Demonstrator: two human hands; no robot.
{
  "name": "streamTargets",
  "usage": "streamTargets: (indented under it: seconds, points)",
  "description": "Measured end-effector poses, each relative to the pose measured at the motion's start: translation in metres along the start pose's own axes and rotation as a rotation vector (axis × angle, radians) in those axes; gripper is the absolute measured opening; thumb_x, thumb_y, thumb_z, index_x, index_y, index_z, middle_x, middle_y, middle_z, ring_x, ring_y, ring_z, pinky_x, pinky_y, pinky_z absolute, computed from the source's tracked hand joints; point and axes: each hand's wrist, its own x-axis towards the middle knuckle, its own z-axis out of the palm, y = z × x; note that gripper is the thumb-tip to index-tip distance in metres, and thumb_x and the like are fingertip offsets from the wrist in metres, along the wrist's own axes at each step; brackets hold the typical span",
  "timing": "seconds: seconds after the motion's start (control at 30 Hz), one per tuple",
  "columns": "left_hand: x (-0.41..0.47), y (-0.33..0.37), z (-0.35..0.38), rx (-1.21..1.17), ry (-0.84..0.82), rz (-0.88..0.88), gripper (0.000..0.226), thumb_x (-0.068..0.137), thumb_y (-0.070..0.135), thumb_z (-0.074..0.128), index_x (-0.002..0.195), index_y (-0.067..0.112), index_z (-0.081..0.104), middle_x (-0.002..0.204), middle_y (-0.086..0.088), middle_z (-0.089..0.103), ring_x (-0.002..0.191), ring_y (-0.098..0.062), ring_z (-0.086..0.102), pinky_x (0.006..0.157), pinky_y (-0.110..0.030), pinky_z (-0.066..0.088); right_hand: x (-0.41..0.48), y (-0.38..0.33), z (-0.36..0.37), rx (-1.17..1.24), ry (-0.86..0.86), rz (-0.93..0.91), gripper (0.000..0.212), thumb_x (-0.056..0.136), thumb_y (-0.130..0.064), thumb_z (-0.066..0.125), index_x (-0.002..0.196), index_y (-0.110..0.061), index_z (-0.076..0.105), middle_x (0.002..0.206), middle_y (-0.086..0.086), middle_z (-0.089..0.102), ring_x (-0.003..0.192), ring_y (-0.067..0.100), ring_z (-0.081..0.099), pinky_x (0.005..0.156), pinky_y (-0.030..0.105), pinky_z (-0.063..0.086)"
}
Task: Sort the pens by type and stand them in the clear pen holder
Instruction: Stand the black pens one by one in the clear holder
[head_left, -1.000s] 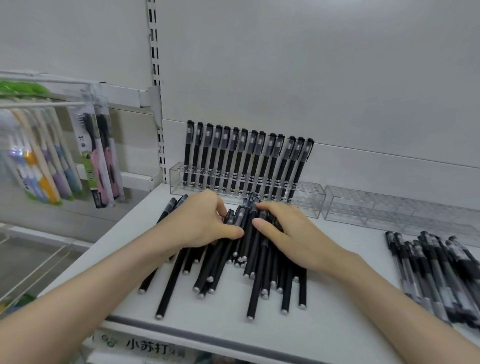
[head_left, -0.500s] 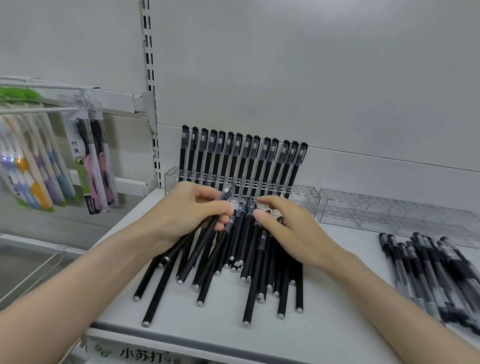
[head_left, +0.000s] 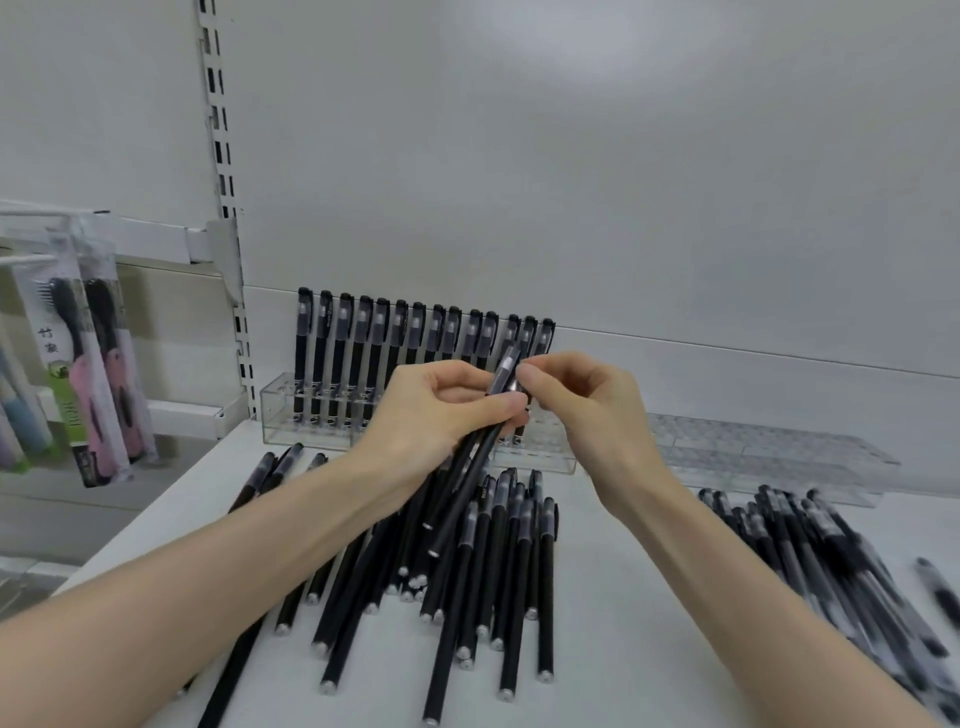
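Both hands have lifted off the pile of pens (head_left: 493, 566) on the shelf (head_left: 623, 597). The left hand (head_left: 436, 415), earlier resting on the pile, now grips a small bunch of black pens (head_left: 457, 499) raised above it. The right hand (head_left: 587, 410) has come up to pinch one pen's cap end.

Probably a shop: slotted shelving upright (head_left: 218, 104), hung toothbrush packs (head_left: 98, 374) (blurred)

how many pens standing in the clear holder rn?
14 standing pens, in one row in the clear holder, running from its left end to behind the left hand and right hand, which grip the held pens. More may be hidden there.
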Motion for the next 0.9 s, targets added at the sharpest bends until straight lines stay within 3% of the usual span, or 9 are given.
streamTargets:
  seconds: [0.07, 0.23, 0.3, 0.4, 0.47, 0.57, 0.67, 0.8, 0.9]
  points:
    - [0.001, -0.002, 0.002, -0.037, 0.013, -0.004, 0.017, 0.08, 0.012, 0.071, 0.093, 0.002, 0.069, 0.081, -0.013, 0.074, 0.077, -0.022, 0.073, 0.072, -0.027, 0.059, 0.002, 0.002, -0.002, 0.008, 0.051, -0.003, 0.011, 0.086, -0.014, 0.067, 0.079, -0.021, 0.069, 0.064, -0.016, 0.065, 0.063, -0.005, 0.057, 0.067, 0.011, 0.047]
    - [0.0, -0.004, 0.001, 0.02, -0.001, 0.006, 0.016, 0.087, 0.02, 0.065, 0.093, 0.006, 0.067, 0.068, -0.014, 0.068, 0.045, -0.016, 0.059, 0.042, -0.023, 0.049, 0.006, 0.0, -0.006, 0.101, 0.082, -0.004, 0.01, 0.087, -0.015, 0.067, 0.096, -0.018, 0.065, 0.075, -0.006, 0.068, 0.073, 0.002, 0.064, 0.076, 0.019, 0.052]
    - [0.001, -0.005, 0.0, 0.025, 0.001, 0.022, 0.019, 0.088, 0.024, 0.062, 0.096, 0.007, 0.067, 0.071, -0.013, 0.069, 0.046, -0.014, 0.059, 0.042, -0.021, 0.048, 0.005, -0.001, -0.005, 0.081, 0.026, -0.002, 0.023, 0.084, -0.013, 0.07, 0.106, -0.018, 0.062, 0.077, -0.001, 0.071, 0.077, 0.008, 0.067, 0.08, 0.024, 0.053]
    - [0.004, -0.008, -0.003, 0.124, 0.039, 0.04, 0.021, 0.092, 0.03, 0.054, 0.102, 0.018, 0.068, 0.077, -0.01, 0.069, 0.058, -0.018, 0.065, 0.049, -0.025, 0.054, 0.014, -0.008, -0.01, 0.112, 0.122, -0.076, 0.03, 0.084, -0.003, 0.068, 0.111, -0.013, 0.059, 0.078, 0.005, 0.07, 0.069, 0.01, 0.068, 0.071, 0.023, 0.055]
    - [0.008, -0.011, -0.009, 0.242, 0.09, 0.084, 0.021, 0.094, 0.034, 0.05, 0.105, 0.026, 0.066, 0.065, -0.002, 0.063, 0.049, -0.013, 0.055, 0.045, -0.023, 0.047, 0.024, -0.013, -0.019, 0.079, 0.207, -0.132, 0.029, 0.086, -0.002, 0.066, 0.111, -0.015, 0.057, 0.077, 0.005, 0.067, 0.063, 0.01, 0.066, 0.067, 0.025, 0.057]
    - [0.013, -0.016, -0.015, 0.321, 0.125, 0.102, 0.021, 0.097, 0.037, 0.044, 0.101, 0.032, 0.064, 0.057, 0.005, 0.051, 0.046, -0.003, 0.041, 0.055, -0.018, 0.037, 0.039, -0.012, -0.03, -0.101, 0.263, -0.223, 0.031, 0.087, -0.004, 0.065, 0.111, -0.02, 0.053, 0.081, 0.009, 0.064, 0.065, 0.015, 0.067, 0.07, 0.033, 0.059]
    - [0.01, -0.018, -0.013, 0.261, 0.069, 0.05, 0.024, 0.1, 0.026, 0.042, 0.092, 0.021, 0.064, 0.055, 0.009, 0.05, 0.048, -0.008, 0.037, 0.05, -0.016, 0.034, 0.048, -0.004, -0.034, -0.257, 0.299, -0.297, 0.031, 0.087, -0.009, 0.065, 0.106, -0.028, 0.051, 0.085, 0.004, 0.065, 0.075, 0.021, 0.068, 0.076, 0.041, 0.057]
    - [0.006, -0.017, -0.012, 0.13, 0.016, 0.053, 0.018, 0.099, 0.021, 0.045, 0.104, 0.025, 0.062, 0.06, 0.002, 0.054, 0.042, -0.009, 0.034, 0.037, -0.02, 0.028, 0.059, 0.004, -0.035, -0.299, 0.308, -0.351, 0.03, 0.087, -0.008, 0.065, 0.103, -0.029, 0.052, 0.083, -0.007, 0.063, 0.078, 0.02, 0.067, 0.077, 0.041, 0.056]
    - [0.008, -0.017, -0.013, 0.071, 0.004, 0.021, 0.021, 0.099, 0.023, 0.044, 0.11, 0.026, 0.062, 0.061, 0.0, 0.051, 0.04, -0.007, 0.028, 0.037, -0.017, 0.021, 0.063, 0.011, -0.032, -0.311, 0.269, -0.357, 0.03, 0.086, -0.006, 0.065, 0.104, -0.027, 0.054, 0.082, -0.009, 0.061, 0.077, 0.02, 0.066, 0.076, 0.038, 0.055]
